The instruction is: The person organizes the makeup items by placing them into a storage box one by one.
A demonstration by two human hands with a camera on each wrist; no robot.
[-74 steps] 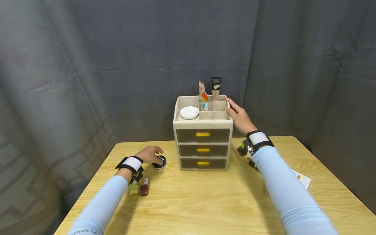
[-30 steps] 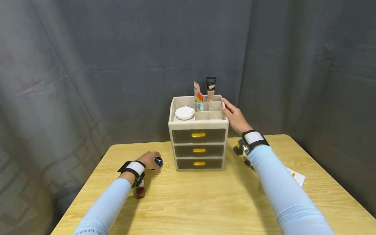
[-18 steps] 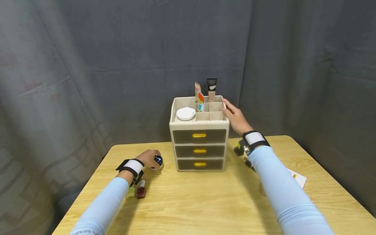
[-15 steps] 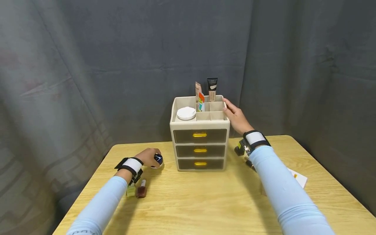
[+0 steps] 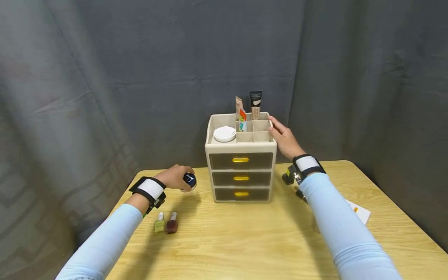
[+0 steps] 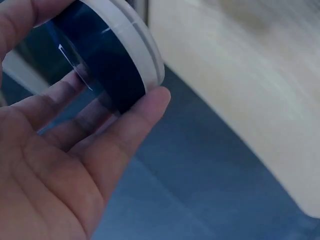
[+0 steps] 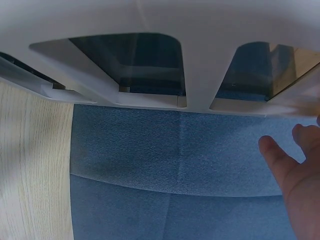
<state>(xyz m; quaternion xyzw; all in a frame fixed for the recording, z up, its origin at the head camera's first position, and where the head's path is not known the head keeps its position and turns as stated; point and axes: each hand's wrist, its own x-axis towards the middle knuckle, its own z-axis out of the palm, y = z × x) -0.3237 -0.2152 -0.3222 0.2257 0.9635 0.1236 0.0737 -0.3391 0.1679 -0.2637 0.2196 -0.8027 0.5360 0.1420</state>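
In the head view, my left hand [image 5: 176, 177] grips a round cosmetic jar [image 5: 189, 179] with a dark blue top, just above the table at the left of the organizer. The left wrist view shows fingers and thumb round the jar's [image 6: 112, 60] blue side and white rim. My right hand [image 5: 286, 143] rests against the top right edge of the beige drawer organizer [image 5: 241, 147], its fingers fairly straight. Seen from the right wrist, the organizer's side [image 7: 200, 75] has cut-out openings. A white round container [image 5: 224, 133] and several tubes, including a black-capped one [image 5: 256, 105], stand in its top compartments.
Two nail polish bottles, one green [image 5: 159, 223] and one dark red [image 5: 172, 223], stand front left on the wooden table [image 5: 238, 249]. Beyond my right forearm lie a dark slim item [image 5: 300, 194] and a white flat item [image 5: 358, 212]. A grey curtain [image 5: 168, 77] hangs behind.
My left fingers have closed round the jar and lifted it from the table, tilting it. The right hand stays at the organizer's edge. The view has shifted slightly.
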